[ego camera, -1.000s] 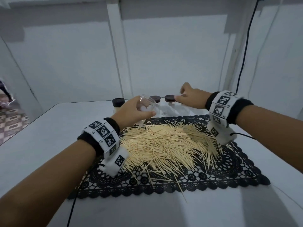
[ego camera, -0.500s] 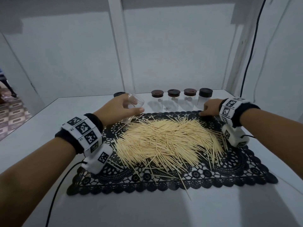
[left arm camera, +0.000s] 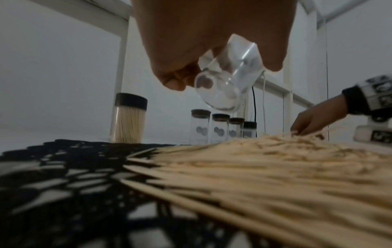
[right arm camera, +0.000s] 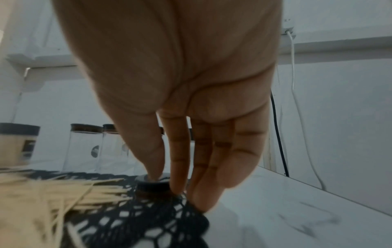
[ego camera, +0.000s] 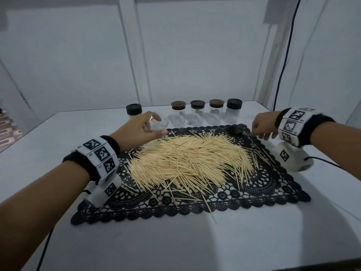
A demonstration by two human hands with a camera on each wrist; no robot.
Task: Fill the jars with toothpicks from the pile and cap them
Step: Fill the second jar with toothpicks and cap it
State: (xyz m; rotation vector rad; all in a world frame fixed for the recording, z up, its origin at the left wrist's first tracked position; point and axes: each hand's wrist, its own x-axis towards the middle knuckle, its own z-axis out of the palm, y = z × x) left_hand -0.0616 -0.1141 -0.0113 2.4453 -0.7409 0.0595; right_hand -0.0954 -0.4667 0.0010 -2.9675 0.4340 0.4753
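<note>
Empty uncapped jar (ego camera: 156,123) in left hand (ego camera: 136,132), tilted over toothpicks (ego camera: 187,161)

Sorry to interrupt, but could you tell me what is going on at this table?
A person is filling jars with toothpicks. The left hand holds an empty, uncapped jar tilted over the toothpick pile on the black lace mat. The right hand is at a dark lid lying on the mat's far corner. Behind, one capped jar is already full; four capped ones look empty.
</note>
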